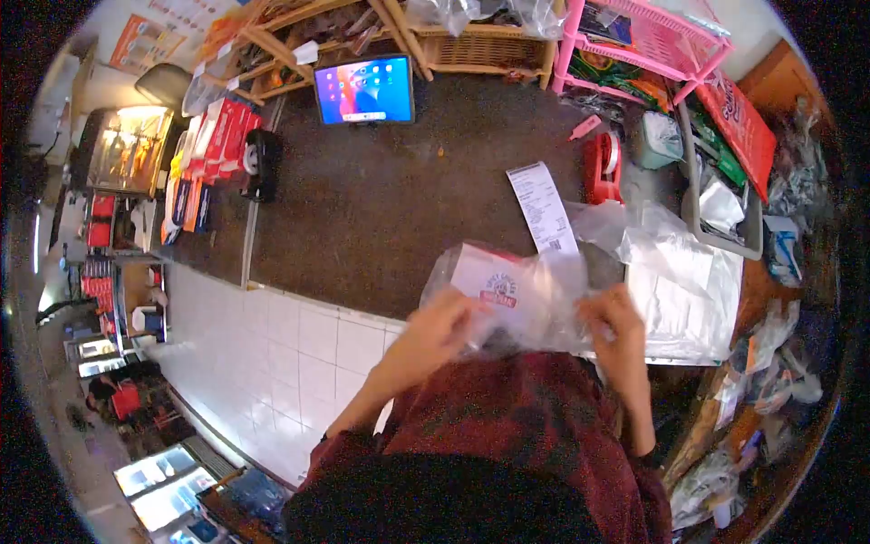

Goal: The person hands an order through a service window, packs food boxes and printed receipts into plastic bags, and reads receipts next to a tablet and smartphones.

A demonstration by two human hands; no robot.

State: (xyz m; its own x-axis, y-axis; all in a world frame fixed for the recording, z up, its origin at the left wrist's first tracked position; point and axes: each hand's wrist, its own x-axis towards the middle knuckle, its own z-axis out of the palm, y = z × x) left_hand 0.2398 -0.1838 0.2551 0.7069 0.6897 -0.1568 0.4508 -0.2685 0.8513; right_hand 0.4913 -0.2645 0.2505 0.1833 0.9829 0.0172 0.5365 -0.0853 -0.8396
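Note:
A clear plastic bag (441, 272) with a printed white food box (489, 283) inside lies at the counter's near edge, close to my body. At its left side, my left hand (446, 319) has its fingers closed on the bag. My right hand (613, 317) pinches the bag's film on the other side, with the fingertips slightly blurred. Just beyond the bag, a long printed receipt (541, 207) lies on the dark counter, its lower end reaching the bag. To the right of my right hand sits a stack of clear plastic bags (681, 288).
A tablet (364, 90) stands at the back of the counter (362, 199). A red tape dispenser (603, 169) and a pink marker (585, 127) lie to the right, near a grey basket (750, 218). Red boxes (222, 136) are stacked at left. Pink shelving (634, 50) stands behind.

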